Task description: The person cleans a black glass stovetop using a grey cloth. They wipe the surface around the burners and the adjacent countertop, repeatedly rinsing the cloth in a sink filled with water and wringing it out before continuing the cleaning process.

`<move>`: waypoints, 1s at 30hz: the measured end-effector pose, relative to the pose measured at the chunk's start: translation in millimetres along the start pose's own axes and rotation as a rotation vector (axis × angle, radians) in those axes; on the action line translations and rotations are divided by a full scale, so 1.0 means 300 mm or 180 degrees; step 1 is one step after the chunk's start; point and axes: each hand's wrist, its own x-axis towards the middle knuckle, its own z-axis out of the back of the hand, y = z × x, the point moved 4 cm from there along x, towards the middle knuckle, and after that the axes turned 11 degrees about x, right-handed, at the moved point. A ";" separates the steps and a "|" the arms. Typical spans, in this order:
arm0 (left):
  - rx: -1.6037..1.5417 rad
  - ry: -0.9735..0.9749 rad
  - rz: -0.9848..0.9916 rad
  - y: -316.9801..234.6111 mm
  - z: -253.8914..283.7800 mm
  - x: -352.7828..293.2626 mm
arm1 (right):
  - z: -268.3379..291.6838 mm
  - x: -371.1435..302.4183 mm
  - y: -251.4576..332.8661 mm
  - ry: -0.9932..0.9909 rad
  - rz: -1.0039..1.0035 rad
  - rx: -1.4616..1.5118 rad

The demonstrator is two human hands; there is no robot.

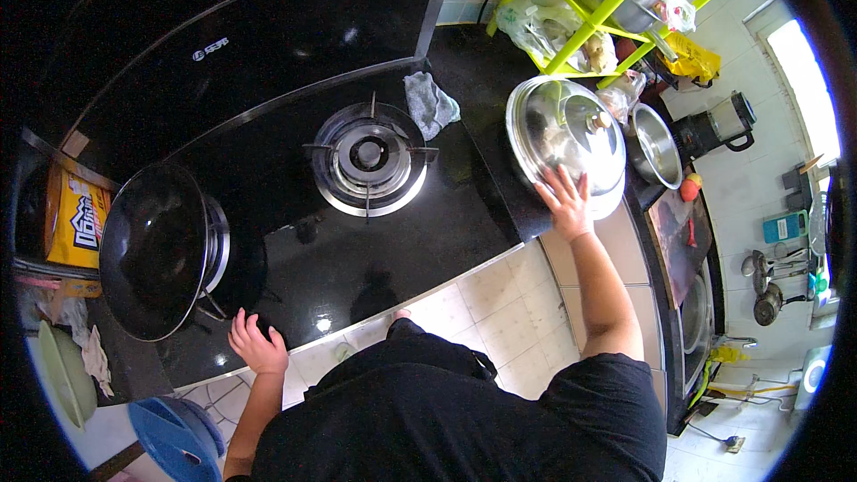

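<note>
My right hand (567, 203) reaches forward and rests on the near edge of a shiny steel pot lid (558, 112), fingers stretched out over the metal. The domed lid has a round knob and sits on the dark counter right of the stove; what lies under it is hidden. My left hand (257, 344) is at the front edge of the black cooktop (330, 268), holding nothing, its fingers apart. Nearest to it is a black wok (152, 254) on the left burner. The right burner (368, 156) stands bare, with a grey cloth (430, 105) behind it.
A green rack (616, 4) with pots and bags stands at the back right. Beside the lid are a steel bowl (654, 145) and a blender (719, 125). A cutting board (680, 232) lies along the right counter. At lower left are a blue stool (174, 437) and a green basin (67, 375).
</note>
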 end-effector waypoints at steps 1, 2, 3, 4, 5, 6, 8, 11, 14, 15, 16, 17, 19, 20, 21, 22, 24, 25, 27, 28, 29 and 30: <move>-0.0001 -0.0004 -0.0011 -0.002 -0.003 -0.002 | 0.012 -0.023 -0.030 0.0117 -0.0021 0.0013; -0.0016 -0.0026 -0.0024 -0.002 -0.007 -0.004 | 0.019 -0.043 -0.061 0.0075 -0.0005 0.0032; -0.0027 -0.0054 -0.0038 -0.005 -0.011 -0.002 | 0.025 -0.049 -0.077 0.0234 0.0032 -0.0397; -0.0040 -0.0081 -0.0046 -0.006 -0.016 -0.001 | 0.035 -0.053 -0.080 0.0076 -0.0048 -0.0301; -0.0050 -0.0052 -0.0043 -0.007 -0.019 -0.001 | 0.051 -0.057 -0.080 -0.0080 -0.0121 -0.0206; -0.0058 -0.0030 -0.0027 -0.011 -0.018 0.003 | 0.081 -0.034 -0.043 -0.0191 -0.0092 0.0178; 0.0020 0.0080 0.0031 -0.019 -0.004 0.013 | 0.140 0.066 0.057 -0.0432 0.0018 0.0818; 0.0119 0.0099 0.0045 -0.012 -0.007 0.008 | 0.105 0.330 0.201 -0.0737 0.0021 0.2014; -0.0029 0.0220 0.0049 -0.009 -0.016 0.013 | -0.144 0.648 0.220 -0.0821 -0.0435 0.3361; -0.0058 0.0238 0.0036 -0.014 -0.018 0.016 | -0.244 0.757 0.205 -0.0699 -0.0777 0.3506; -0.0076 0.0236 -0.0006 -0.018 -0.022 0.021 | -0.364 0.855 0.182 -0.0445 -0.1020 0.3053; -0.0089 0.0261 -0.0022 -0.016 -0.028 0.022 | -0.487 0.942 0.172 0.0183 -0.1457 0.2748; -0.0083 0.0336 -0.0022 -0.007 -0.029 0.018 | -0.541 1.044 0.255 0.1078 -0.1640 0.1957; -0.0059 0.0336 -0.0041 -0.002 -0.030 0.016 | -0.573 1.077 0.284 0.0744 -0.1157 0.1656; -0.0055 0.0344 -0.0065 -0.001 -0.031 0.017 | -0.604 1.106 0.308 0.0411 -0.0682 0.1344; -0.0050 0.0351 -0.0067 -0.004 -0.030 0.011 | -0.608 1.140 0.331 0.0354 -0.0205 0.1394; -0.0021 0.0351 -0.0069 -0.003 -0.030 0.009 | -0.587 1.203 0.340 0.0116 0.0591 0.1514; -0.0002 0.0352 -0.0094 -0.005 -0.025 0.011 | -0.563 1.225 0.337 0.0089 0.0677 0.1451; 0.0079 0.0423 -0.0110 -0.004 -0.025 0.010 | -0.569 1.248 0.318 0.0069 0.0752 0.1548; 0.0045 0.0395 -0.0143 -0.005 -0.026 0.014 | -0.579 1.248 0.317 0.0124 0.0760 0.1577; 0.0009 0.0367 -0.0185 -0.005 -0.027 0.017 | -0.586 1.225 0.316 0.0268 0.0931 0.1534; -0.0015 0.0320 -0.0201 -0.001 -0.029 0.015 | -0.569 1.209 0.323 0.0396 0.1125 0.1494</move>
